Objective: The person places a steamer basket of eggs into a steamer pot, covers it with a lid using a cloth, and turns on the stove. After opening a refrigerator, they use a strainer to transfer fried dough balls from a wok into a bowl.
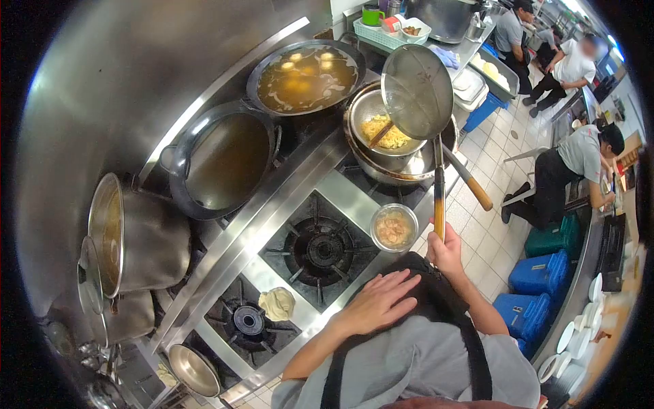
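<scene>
My right hand [446, 252] is closed around the wooden handle of a large round mesh skimmer [426, 75]. The skimmer is raised over a metal bowl [368, 112] that holds yellow fried food [388, 133] and sits in a wider pot [409, 174]. Flat against my black apron [432, 293] lies my left hand [381, 300], fingers apart and holding nothing. In front of it, a small clear bowl of pale, thin pieces [393, 228] stands at the stove's edge. A second wooden handle [473, 184] sticks out beside the pot; its far end is hidden.
Two woks of liquid, one with floating pale pieces [306, 75] and one darker [228, 160], stand along the back. Bare burners [320, 249], a crumpled cloth [276, 304] and a tall stockpot [157, 238] are to the left. Several people work at right, near blue bins [538, 273].
</scene>
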{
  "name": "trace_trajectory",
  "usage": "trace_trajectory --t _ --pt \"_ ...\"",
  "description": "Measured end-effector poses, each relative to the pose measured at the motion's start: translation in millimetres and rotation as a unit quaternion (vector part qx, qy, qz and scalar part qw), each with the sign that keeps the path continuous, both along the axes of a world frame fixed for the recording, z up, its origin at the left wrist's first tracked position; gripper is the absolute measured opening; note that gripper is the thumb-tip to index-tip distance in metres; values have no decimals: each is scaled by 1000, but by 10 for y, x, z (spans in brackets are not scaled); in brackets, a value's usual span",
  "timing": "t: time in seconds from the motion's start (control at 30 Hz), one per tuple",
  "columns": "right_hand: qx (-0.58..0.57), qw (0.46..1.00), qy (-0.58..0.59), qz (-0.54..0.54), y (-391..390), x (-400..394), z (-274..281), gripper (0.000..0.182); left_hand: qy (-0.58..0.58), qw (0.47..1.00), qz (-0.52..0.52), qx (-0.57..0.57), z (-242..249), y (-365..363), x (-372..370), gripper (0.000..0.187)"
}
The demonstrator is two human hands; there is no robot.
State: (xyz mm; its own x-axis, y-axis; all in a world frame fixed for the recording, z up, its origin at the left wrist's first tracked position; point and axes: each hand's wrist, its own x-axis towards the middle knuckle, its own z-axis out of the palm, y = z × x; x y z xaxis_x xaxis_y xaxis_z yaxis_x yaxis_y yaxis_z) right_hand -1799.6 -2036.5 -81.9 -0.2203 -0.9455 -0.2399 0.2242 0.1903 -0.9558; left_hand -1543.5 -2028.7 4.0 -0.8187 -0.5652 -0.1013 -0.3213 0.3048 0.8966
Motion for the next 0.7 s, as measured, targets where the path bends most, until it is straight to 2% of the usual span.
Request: trace_trajectory --t 0.1,0.7 --pt "4 1000 3 -5 6 3 -10 36 -27 999 -20 -12 45 -12 0 60" --pt "0 1000 -2 -9 0 -1 -41 34 -24 999 -19 -22 46 -17 -2 60"
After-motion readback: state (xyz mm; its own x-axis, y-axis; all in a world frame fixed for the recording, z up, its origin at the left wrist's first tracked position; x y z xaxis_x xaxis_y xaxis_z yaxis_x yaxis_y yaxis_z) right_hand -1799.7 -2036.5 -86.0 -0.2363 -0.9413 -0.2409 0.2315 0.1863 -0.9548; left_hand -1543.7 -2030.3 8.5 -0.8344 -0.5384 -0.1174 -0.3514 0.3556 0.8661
